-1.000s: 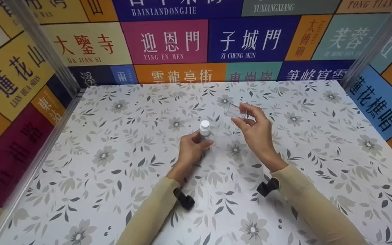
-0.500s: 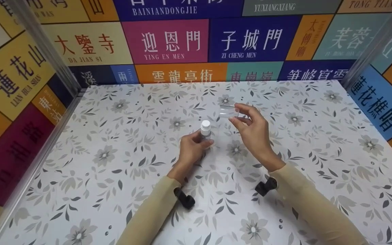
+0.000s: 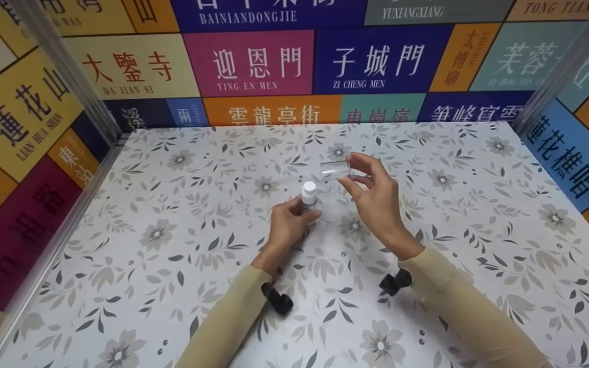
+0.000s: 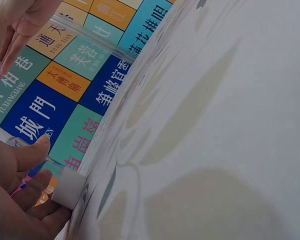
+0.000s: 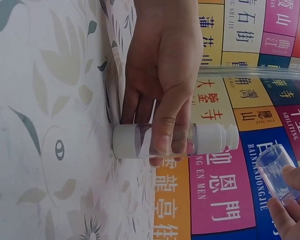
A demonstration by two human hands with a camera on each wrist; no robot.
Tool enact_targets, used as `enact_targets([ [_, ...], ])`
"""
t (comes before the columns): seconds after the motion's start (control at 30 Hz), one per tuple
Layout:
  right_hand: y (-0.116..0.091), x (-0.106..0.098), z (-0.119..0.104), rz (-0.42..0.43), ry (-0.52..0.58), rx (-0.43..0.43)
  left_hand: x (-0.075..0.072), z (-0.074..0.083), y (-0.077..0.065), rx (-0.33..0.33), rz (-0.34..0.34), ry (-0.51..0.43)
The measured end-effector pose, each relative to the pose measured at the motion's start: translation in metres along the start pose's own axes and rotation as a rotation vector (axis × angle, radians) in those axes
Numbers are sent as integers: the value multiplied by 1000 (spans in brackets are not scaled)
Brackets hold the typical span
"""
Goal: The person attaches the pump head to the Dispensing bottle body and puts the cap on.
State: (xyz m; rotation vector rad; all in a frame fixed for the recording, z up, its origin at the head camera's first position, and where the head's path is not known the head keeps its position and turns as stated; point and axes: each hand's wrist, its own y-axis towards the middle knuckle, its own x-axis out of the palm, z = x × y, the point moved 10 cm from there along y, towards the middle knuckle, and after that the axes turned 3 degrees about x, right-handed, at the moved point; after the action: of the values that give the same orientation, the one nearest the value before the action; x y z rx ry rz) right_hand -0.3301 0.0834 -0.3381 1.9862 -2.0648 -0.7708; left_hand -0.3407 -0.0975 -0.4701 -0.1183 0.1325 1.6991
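Observation:
A small clear bottle (image 3: pixel 309 190) with a white top stands upright on the table, gripped round its body by my left hand (image 3: pixel 287 225). From the right wrist view, the bottle (image 5: pixel 210 139) shows a white base, a see-through middle and a white stepped head. My right hand (image 3: pixel 379 202) pinches a clear cap (image 3: pixel 332 169) by one end, in the air above and to the right of the bottle. The cap (image 5: pixel 273 167) is a hollow see-through cylinder, and its open mouth faces the bottle side. Cap and bottle are apart. The left fingers hide part of the bottle's middle.
A white floral cloth (image 3: pixel 197 306) covers the table. Behind and at both sides stand panels (image 3: pixel 253 64) of coloured blocks with lettering. Clear posts (image 3: pixel 77 76) rise at the back corners. Each sleeve carries a black wrist camera (image 3: pixel 277 299).
My right hand has moved left with the clear cap, closer to the bottle, and the cap has turned to lie nearly level. My left hand and the bottle stay in place.

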Motion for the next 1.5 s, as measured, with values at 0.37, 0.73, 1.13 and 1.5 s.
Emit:
enact_targets([
  [0.37,-1,6,-11,13,3,-47,0,2,-1,27,-7,10],
  [0.73,-3,17,-26,-8,-57,-169,-2,2,1,38,19,33],
  [1.13,-5,32,-38,-72,-108,-250,-3,4,0,55,21,38],
  [1.5,-5,40,-42,-95,-133,-272,-1,6,0,69,0,69],
])
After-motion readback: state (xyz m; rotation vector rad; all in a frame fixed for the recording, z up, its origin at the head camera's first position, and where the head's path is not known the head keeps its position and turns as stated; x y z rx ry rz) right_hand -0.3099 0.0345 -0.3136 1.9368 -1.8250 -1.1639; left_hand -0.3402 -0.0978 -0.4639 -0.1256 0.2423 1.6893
